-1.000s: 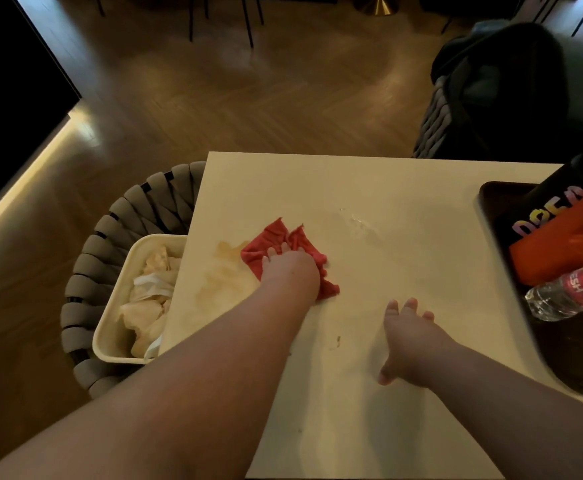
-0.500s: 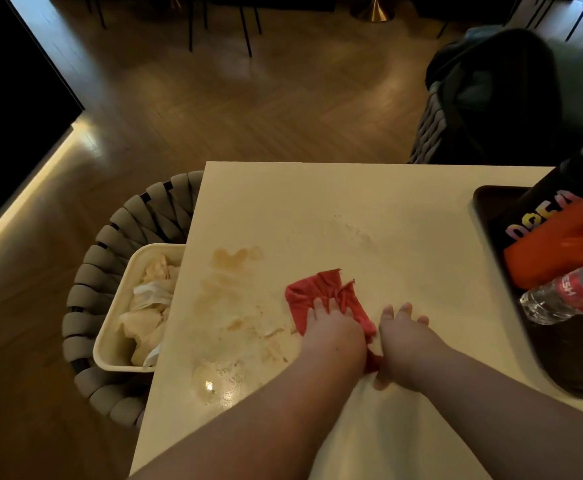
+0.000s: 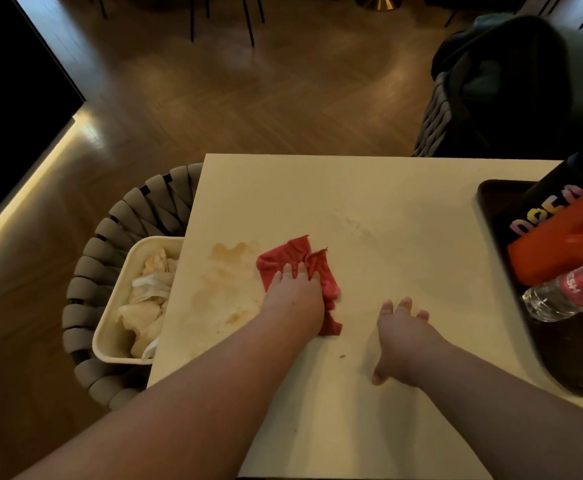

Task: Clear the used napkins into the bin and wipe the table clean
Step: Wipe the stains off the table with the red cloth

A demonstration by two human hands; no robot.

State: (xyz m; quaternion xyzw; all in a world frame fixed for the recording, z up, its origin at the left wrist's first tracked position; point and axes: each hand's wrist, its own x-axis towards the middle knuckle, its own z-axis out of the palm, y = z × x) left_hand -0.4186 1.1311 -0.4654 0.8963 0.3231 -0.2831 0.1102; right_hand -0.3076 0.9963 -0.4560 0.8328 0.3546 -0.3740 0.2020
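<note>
A red cloth [image 3: 290,258] lies crumpled on the cream table [image 3: 369,188], pressed flat under my left hand [image 3: 295,296]. Just left of the cloth spreads a brown smeared stain [image 3: 227,289]. My right hand [image 3: 401,336] rests palm down on the table to the right of the cloth, fingers apart and holding nothing. A cream bin [image 3: 117,313] sits on a woven chair at the table's left edge, with used napkins [image 3: 148,303] piled inside.
A dark tray [image 3: 491,202] at the table's right edge holds a plastic water bottle [image 3: 570,291], an orange item [image 3: 567,244] and a black bottle [image 3: 556,202]. The woven chair [image 3: 117,230] is tucked under the left side. Another chair with dark clothing [image 3: 497,88] stands at the far right.
My left hand slid the red cloth back up and left from beside my right hand toward the stain. The right hand stayed roughly in place.
</note>
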